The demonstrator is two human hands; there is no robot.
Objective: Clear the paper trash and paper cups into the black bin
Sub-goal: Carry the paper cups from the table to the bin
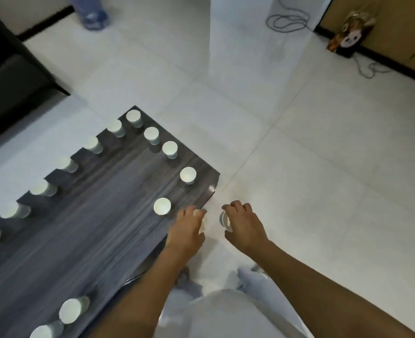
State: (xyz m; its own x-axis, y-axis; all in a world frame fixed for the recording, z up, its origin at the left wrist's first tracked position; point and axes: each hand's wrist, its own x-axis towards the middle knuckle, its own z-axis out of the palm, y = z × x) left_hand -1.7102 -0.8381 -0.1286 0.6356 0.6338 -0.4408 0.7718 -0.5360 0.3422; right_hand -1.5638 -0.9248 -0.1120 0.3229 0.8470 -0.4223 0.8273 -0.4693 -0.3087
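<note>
Several white paper cups stand along the edges of a dark wood-grain table (99, 215); the nearest upright one (162, 206) is just left of my left hand. My left hand (188, 228) is at the table's right edge, closed around a paper cup (202, 222) that is mostly hidden by the fingers. My right hand (244, 226) hovers over the floor beside the table and grips another paper cup (224, 220), its rim showing under the fingers. No black bin is in view.
A white pillar (238, 40) rises ahead on the light tiled floor. A black sofa (11, 76) stands at far left, a blue water jug (91, 13) at the top, a cable (287, 21) and a small toy box (348, 37) at upper right.
</note>
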